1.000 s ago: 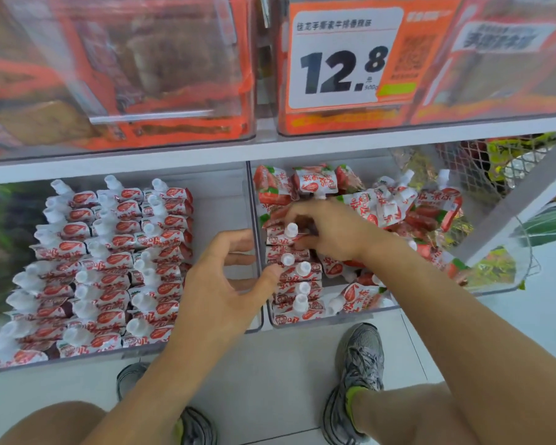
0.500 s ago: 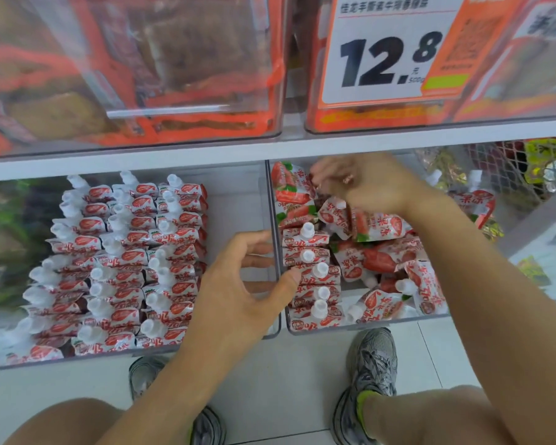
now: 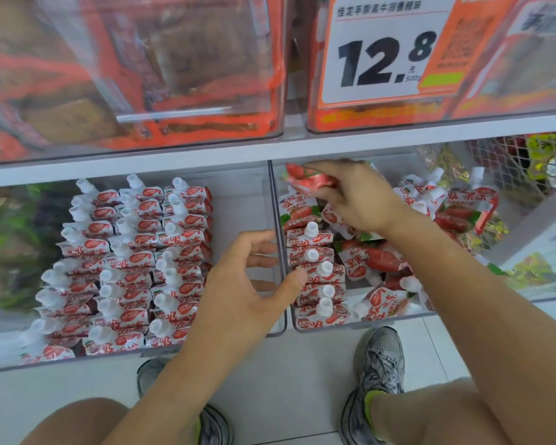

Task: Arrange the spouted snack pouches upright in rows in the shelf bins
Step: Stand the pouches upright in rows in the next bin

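Where rows stand, L bin pouches

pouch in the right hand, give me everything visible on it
The held pouch is a soft, glossy foil-like packet, red and white with a strawberry print and a bit of green. The right hand grips it from above, fingers curled over it, hiding much of it; no spout shows. It lies roughly flat, tilted, raised at the back left of the right bin, above the upright row.
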Available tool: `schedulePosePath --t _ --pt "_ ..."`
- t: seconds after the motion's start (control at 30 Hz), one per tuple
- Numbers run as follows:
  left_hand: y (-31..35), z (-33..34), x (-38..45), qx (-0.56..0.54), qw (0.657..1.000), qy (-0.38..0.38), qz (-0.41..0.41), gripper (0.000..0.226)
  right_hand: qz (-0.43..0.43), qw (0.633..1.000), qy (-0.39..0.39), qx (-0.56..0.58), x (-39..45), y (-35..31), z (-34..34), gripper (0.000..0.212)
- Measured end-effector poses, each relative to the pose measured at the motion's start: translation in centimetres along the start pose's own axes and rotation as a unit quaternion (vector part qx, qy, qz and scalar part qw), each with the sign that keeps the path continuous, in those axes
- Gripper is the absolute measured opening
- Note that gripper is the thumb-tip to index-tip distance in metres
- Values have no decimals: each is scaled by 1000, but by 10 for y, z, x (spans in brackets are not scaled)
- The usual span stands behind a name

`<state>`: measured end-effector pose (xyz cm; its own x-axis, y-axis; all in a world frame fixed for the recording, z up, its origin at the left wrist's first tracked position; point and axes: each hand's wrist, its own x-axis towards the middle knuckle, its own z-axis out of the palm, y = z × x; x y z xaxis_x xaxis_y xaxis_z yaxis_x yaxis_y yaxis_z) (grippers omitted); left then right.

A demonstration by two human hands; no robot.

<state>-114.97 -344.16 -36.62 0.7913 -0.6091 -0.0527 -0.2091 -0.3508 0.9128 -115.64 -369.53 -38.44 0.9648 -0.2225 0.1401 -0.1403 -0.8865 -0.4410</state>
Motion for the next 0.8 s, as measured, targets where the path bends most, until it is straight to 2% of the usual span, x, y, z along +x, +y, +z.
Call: schedulePosePath --t 0.1,0.17,0.2,0.27,0.33,0.37,0.43,0.53,0.57,0.63,0.7,0.8 --pt "6 -5 -2 4 999 42 20 52 -32 993 64 92 -42 -15 -26 48" --pt "16 -9 -4 -46 995 81 24 50 -81 982 95 143 -67 -34 -39 51" --pt "22 -12 -5 -100 993 68 6 50 -111 976 107 154 -76 -45 -39 50" --pt "32 -18 -5 -228 972 -17 -60 54 -184 963 117 155 -88 -66 -30 42" --pt "35 -23 -5 -273 954 -83 -87 50 -241 956 112 124 -91 -77 -18 40" --pt "35 -25 -5 -271 955 -86 -83 38 -242 958 106 111 -90 -77 -15 41" --pt "33 -31 -6 -269 958 -61 -80 37 -185 968 125 113 -88 -66 -20 40" --pt "26 -48 -2 -265 961 -16 -82 38 -56 962 238 118 -77 -39 -34 12" --pt "24 -52 0 -257 963 -9 -82 37 -25 962 246 118 -67 -32 -36 8" --pt "19 -54 4 -238 967 -1 -90 35 9 978 173 118 -38 -25 -34 12" --pt "16 -50 7 -233 967 -2 -104 30 49 992 27 116 -2 -20 -24 16" --pt "13 -46 11 -234 965 -9 -117 24 91 985 -141 44 46 -17 -6 40"
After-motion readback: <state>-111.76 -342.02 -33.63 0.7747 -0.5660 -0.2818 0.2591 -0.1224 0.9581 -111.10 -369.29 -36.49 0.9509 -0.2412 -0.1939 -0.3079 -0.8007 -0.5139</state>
